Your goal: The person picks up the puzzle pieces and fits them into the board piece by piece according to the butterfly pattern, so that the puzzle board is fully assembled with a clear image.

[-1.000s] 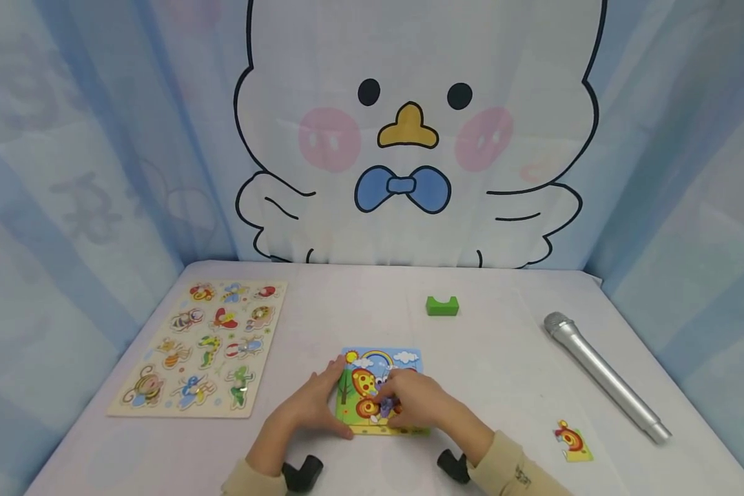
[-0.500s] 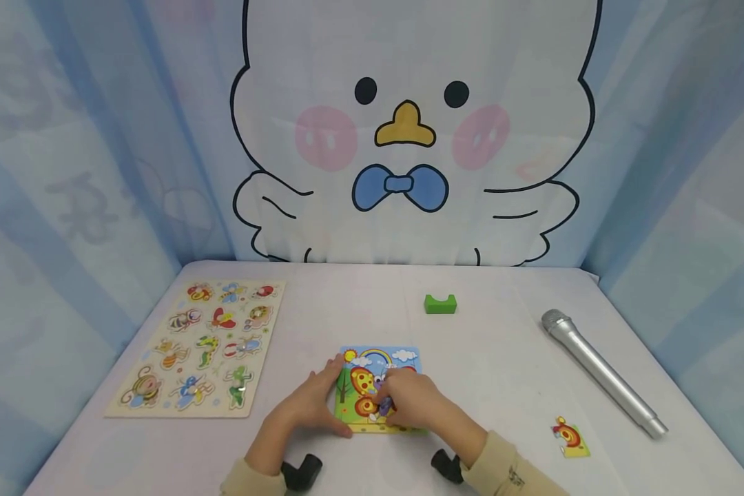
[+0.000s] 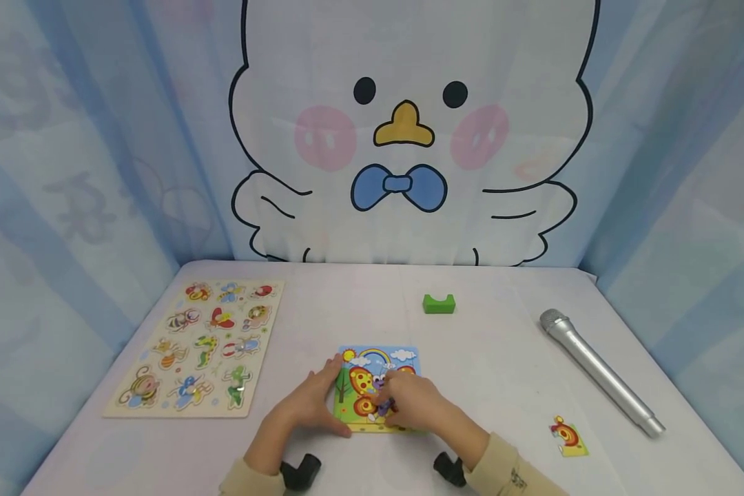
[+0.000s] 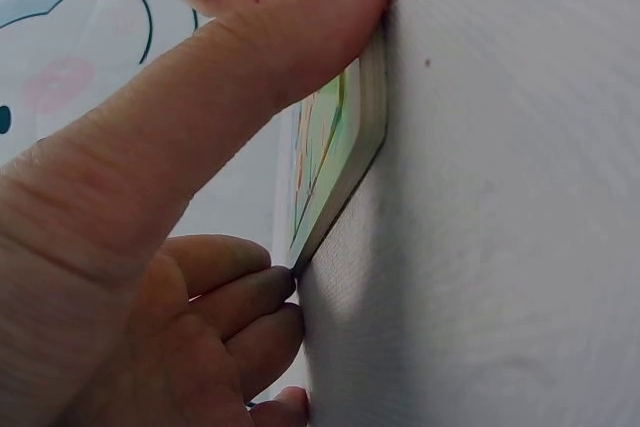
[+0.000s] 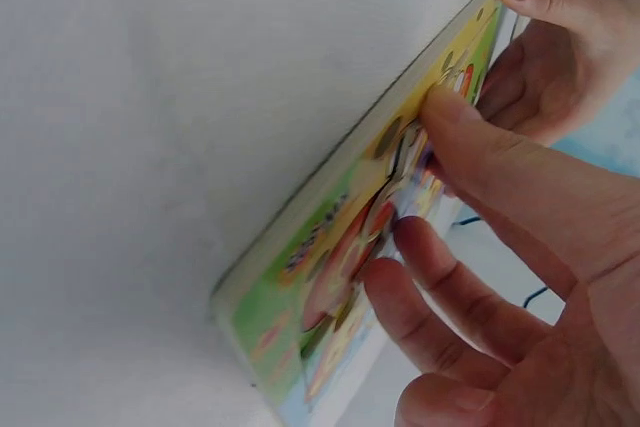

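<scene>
A small jigsaw puzzle board [image 3: 345, 398] with a butterfly, a rainbow and a sun lies on the table near its front. My left hand [image 3: 310, 399] holds its left side, thumb [image 4: 325, 12] at the near edge and fingers against the side edge. Over the middle of the picture, my right hand [image 3: 417, 401] pinches a purple-marked puzzle piece [image 3: 385, 408] between thumb [image 5: 470, 137] and index finger. The right wrist view shows the other fingers curled close over the board; this hand hides the board's right part. To the right lies a loose puzzle piece [image 3: 568, 438] with a red-orange swirl.
On the left rests a wooden peg puzzle [image 3: 248, 386] with several insect figures. A green notched block [image 3: 439, 304] stands toward the back, and a silver microphone [image 3: 601, 372] lies on the right. A patterned curtain [image 3: 403, 234] closes off the table's far side.
</scene>
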Demonstrator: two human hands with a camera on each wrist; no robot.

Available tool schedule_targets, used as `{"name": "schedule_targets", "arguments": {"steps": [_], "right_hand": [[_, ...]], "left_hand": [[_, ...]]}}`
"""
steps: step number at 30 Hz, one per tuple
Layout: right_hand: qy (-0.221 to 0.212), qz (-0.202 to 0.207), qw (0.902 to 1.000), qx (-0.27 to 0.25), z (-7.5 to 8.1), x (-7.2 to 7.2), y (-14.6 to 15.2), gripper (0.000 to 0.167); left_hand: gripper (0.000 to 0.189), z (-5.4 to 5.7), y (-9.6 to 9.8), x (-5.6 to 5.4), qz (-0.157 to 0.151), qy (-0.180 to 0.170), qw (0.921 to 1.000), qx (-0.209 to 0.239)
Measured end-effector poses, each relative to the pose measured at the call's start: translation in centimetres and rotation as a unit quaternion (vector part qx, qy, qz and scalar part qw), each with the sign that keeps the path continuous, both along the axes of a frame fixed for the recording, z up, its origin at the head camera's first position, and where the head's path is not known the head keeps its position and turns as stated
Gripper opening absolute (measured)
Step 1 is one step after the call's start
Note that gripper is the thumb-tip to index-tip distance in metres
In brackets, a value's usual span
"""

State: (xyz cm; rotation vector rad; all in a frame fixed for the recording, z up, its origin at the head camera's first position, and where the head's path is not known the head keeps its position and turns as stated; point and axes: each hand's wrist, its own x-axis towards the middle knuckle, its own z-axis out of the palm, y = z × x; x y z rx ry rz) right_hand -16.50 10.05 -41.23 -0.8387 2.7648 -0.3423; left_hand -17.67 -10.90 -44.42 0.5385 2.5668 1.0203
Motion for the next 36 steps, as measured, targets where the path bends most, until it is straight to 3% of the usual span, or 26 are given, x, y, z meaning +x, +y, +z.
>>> {"name": "schedule_targets", "arguments": {"steps": [12, 22, 29, 36], "right_hand": [[-0.084, 0.024, 0.9892, -0.118, -0.2, -0.5, 2.1, 0.038], [-0.085, 0.011, 0.9721, -0.218, 0.1, 1.0, 4.7, 0.031], [-0.084, -0.025, 0.969, -0.231, 0.7, 2.3, 7.5, 0.035], [-0.058, -0.061, 0.9685, -0.234, 0.3, 3.8, 11.1, 0.041]], "left_hand": [[0.118, 0.2, 0.2, 0.2, 0.006, -0.012, 0.9999, -0.002], [0.119, 0.5, 0.3, 0.5, 0.017, -0.006, 0.9998, -0.005], [0.118, 0.6, 0.3, 0.5, 0.02, -0.012, 0.9997, -0.004], [0.119, 0.4, 0.2, 0.3, 0.011, -0.01, 0.9999, 0.0]]}}
